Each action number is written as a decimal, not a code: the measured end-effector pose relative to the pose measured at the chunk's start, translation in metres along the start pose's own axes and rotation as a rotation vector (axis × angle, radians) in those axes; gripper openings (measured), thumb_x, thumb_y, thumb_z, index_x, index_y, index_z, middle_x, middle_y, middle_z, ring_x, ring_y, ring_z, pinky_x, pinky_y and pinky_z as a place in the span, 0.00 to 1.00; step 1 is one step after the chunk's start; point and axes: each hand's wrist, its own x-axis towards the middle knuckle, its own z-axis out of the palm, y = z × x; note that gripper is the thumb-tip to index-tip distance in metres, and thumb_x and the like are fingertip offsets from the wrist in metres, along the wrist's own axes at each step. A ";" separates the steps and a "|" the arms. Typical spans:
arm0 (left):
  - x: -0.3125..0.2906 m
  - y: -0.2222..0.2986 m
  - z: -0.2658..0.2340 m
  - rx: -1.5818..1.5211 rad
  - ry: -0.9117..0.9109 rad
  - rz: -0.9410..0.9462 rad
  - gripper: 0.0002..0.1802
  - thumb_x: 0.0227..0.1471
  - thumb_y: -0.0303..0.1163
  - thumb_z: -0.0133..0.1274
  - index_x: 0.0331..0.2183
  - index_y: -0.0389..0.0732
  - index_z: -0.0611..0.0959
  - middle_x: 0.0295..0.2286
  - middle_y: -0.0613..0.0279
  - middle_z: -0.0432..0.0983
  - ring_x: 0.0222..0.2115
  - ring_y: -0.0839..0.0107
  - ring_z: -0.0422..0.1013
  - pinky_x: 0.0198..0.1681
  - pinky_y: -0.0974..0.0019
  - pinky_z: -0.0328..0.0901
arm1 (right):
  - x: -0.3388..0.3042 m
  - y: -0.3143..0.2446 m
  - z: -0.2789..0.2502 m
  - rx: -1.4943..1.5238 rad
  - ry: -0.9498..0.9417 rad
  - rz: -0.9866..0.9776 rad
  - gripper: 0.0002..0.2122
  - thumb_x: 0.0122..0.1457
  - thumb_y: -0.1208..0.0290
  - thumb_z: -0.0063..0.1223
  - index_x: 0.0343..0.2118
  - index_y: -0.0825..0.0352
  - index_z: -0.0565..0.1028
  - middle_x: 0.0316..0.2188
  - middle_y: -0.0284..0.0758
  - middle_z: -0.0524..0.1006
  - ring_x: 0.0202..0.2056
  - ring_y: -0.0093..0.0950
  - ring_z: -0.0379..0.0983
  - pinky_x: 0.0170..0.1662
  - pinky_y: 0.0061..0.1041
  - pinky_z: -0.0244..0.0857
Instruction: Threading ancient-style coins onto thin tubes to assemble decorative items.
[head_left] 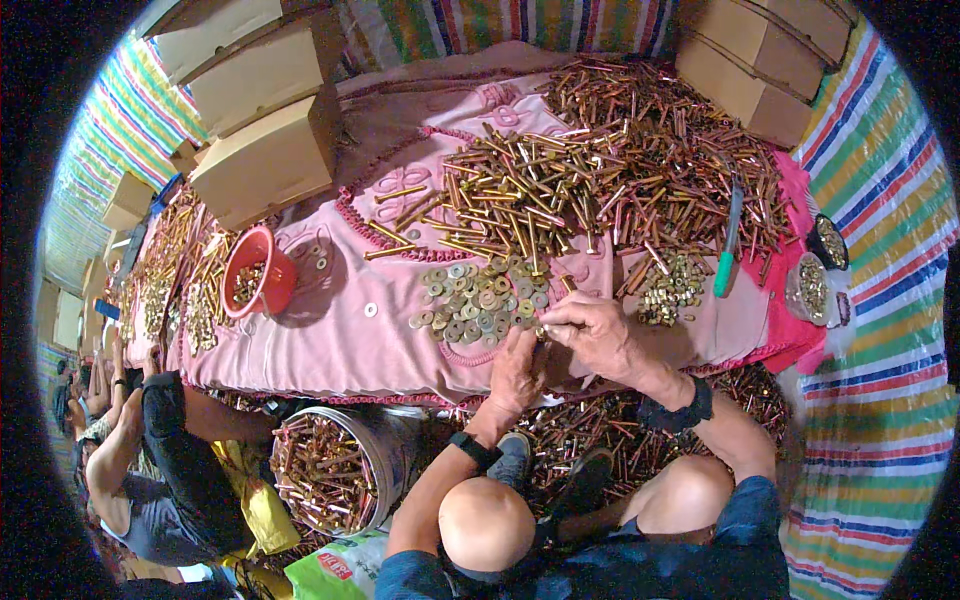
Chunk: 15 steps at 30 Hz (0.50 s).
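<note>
My left hand and my right hand meet at the front edge of the pink cloth, fingers pinched together. A small metal piece shows between their fingertips, too hidden to name. By my right knuckles a brass-coloured bolt sticks up; whether the hand holds it, I cannot tell. Just beyond my left hand lies a heap of flat washers. To the right of my right hand is a pile of small metal sleeves or nuts. A large mound of long bolts spreads behind them.
A green-handled tool lies against the bolts, near small containers of metal parts. A red bucket stands left, near cardboard boxes. Below the cloth are a white bucket of bolts and loose bolts. Another person sits left.
</note>
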 end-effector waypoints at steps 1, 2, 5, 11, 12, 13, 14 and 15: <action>0.000 0.000 0.001 0.001 0.004 0.000 0.13 0.50 0.22 0.54 0.39 0.38 0.72 0.31 0.45 0.67 0.32 0.41 0.67 0.32 0.46 0.64 | 0.001 -0.002 0.003 0.003 0.002 -0.044 0.07 0.57 0.77 0.58 0.38 0.69 0.80 0.32 0.40 0.79 0.36 0.33 0.78 0.40 0.28 0.71; 0.000 0.001 0.000 0.006 0.006 -0.004 0.14 0.50 0.22 0.54 0.40 0.38 0.73 0.31 0.45 0.67 0.32 0.41 0.67 0.32 0.47 0.64 | 0.001 -0.003 0.006 0.004 0.004 -0.053 0.08 0.57 0.80 0.58 0.40 0.69 0.80 0.34 0.35 0.79 0.36 0.24 0.77 0.40 0.23 0.70; 0.001 0.004 -0.001 -0.001 0.006 -0.009 0.15 0.49 0.21 0.54 0.41 0.38 0.73 0.32 0.45 0.67 0.32 0.42 0.67 0.33 0.48 0.64 | -0.001 -0.006 0.010 0.131 0.029 0.037 0.08 0.58 0.80 0.57 0.41 0.70 0.79 0.37 0.35 0.80 0.40 0.24 0.76 0.44 0.24 0.70; -0.001 0.000 -0.003 -0.025 -0.039 -0.025 0.18 0.49 0.21 0.53 0.43 0.39 0.73 0.33 0.46 0.67 0.34 0.43 0.67 0.35 0.49 0.64 | -0.002 -0.010 0.015 0.132 0.046 0.015 0.08 0.57 0.82 0.56 0.40 0.71 0.79 0.39 0.37 0.79 0.42 0.28 0.77 0.47 0.26 0.70; -0.001 0.002 -0.002 -0.030 -0.035 -0.019 0.18 0.48 0.21 0.53 0.44 0.39 0.73 0.33 0.46 0.67 0.34 0.43 0.67 0.35 0.49 0.64 | -0.001 -0.011 0.013 0.044 0.031 -0.086 0.08 0.56 0.82 0.56 0.39 0.71 0.79 0.39 0.38 0.79 0.42 0.30 0.77 0.47 0.27 0.71; 0.000 0.003 -0.002 -0.035 -0.032 -0.013 0.18 0.48 0.21 0.54 0.44 0.39 0.73 0.33 0.46 0.67 0.34 0.44 0.67 0.35 0.49 0.64 | 0.000 -0.011 0.011 -0.044 0.017 -0.186 0.09 0.54 0.83 0.56 0.39 0.70 0.79 0.39 0.38 0.79 0.42 0.32 0.77 0.47 0.28 0.71; -0.001 0.002 -0.002 -0.034 -0.032 -0.019 0.18 0.48 0.21 0.54 0.44 0.39 0.73 0.33 0.47 0.67 0.35 0.44 0.67 0.35 0.49 0.64 | 0.001 -0.013 0.009 -0.132 0.003 -0.287 0.09 0.53 0.83 0.56 0.38 0.70 0.79 0.39 0.39 0.79 0.42 0.34 0.77 0.47 0.29 0.71; -0.002 0.001 -0.002 -0.034 -0.033 -0.026 0.18 0.48 0.21 0.54 0.44 0.39 0.73 0.33 0.47 0.67 0.35 0.44 0.67 0.36 0.49 0.64 | 0.002 -0.014 0.008 -0.128 -0.003 -0.284 0.09 0.52 0.84 0.56 0.38 0.70 0.79 0.39 0.40 0.79 0.42 0.36 0.77 0.47 0.29 0.71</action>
